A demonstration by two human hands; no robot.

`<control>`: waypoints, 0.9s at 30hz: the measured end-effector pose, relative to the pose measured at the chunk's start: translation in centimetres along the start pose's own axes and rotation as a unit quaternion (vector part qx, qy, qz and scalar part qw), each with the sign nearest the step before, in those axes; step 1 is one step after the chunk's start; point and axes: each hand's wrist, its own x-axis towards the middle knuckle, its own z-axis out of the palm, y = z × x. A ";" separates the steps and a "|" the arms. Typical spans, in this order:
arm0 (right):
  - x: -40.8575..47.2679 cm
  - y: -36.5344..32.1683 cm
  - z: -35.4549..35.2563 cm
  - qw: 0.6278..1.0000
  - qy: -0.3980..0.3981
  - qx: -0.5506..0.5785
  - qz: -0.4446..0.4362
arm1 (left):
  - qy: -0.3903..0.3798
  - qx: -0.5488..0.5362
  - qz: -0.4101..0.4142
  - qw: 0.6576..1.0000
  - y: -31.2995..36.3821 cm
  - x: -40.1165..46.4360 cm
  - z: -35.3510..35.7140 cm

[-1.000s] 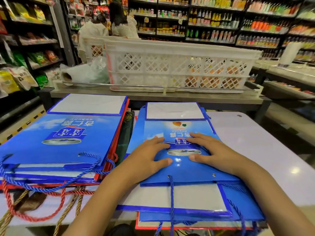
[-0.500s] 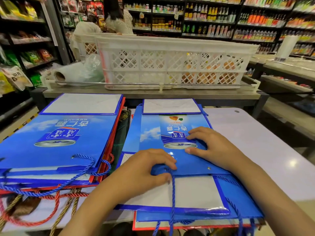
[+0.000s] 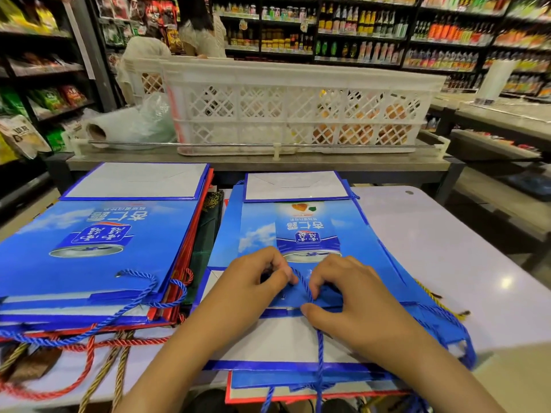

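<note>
Pinching blue rope handle (image 3: 304, 289), left hand (image 3: 253, 283) and right hand (image 3: 354, 296) curled either side, equally near. Blue paper bag (image 3: 310, 231) flat atop stack (image 3: 298, 380) by surface (image 3: 447, 263) near edge, long axis running away (mouth toward person).

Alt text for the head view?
The left hand and right hand pinch the blue rope handle of a flat blue gift bag atop a stack on a white table. A second bag stack lies left of it; a white crate stands behind.
</note>
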 end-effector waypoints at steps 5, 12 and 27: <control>-0.2 -0.9 -0.7 0.993 0.020 0.114 0.038 | -0.025 -0.041 0.013 0.999 0.6 -0.3 -0.2; -0.1 -1.3 -1.6 0.977 0.025 0.191 0.091 | 0.036 -0.037 0.065 0.997 1.1 -0.2 0.0; -0.4 -2.6 -4.2 0.958 -0.011 0.256 0.127 | 0.024 0.157 0.155 0.975 2.5 -0.4 0.2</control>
